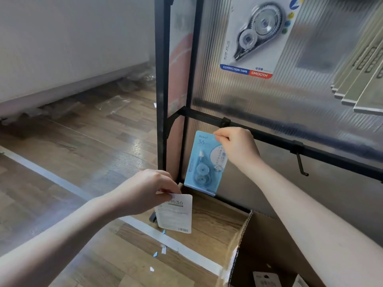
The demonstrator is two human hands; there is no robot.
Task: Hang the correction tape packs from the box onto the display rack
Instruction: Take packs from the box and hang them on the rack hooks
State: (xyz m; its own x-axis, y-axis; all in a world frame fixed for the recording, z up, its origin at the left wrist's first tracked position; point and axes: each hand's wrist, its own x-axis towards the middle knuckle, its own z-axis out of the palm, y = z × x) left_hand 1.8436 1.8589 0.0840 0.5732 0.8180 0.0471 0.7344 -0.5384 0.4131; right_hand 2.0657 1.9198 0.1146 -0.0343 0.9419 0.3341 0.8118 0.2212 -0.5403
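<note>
My right hand (pixel 236 146) pinches the top of a light blue correction tape pack (pixel 204 164) just under the black crossbar (pixel 269 138) of the display rack, beside a hook clamp. The pack hangs upright with its front toward me. My left hand (pixel 149 189) pinches the top corner of a second pack (pixel 176 214), white back side and barcode showing, lower left near the rack's foot. The open cardboard box (pixel 242 230) sits at the bottom right with more packs (pixel 264 279) inside.
A bare black hook (pixel 301 164) sticks out of the crossbar to the right. Higher up hang a large correction tape card (pixel 257 36) and a fan of grey packs (pixel 364 75). White tape strip and small paper scraps lie on the wood floor; plastic wrap lies along the wall.
</note>
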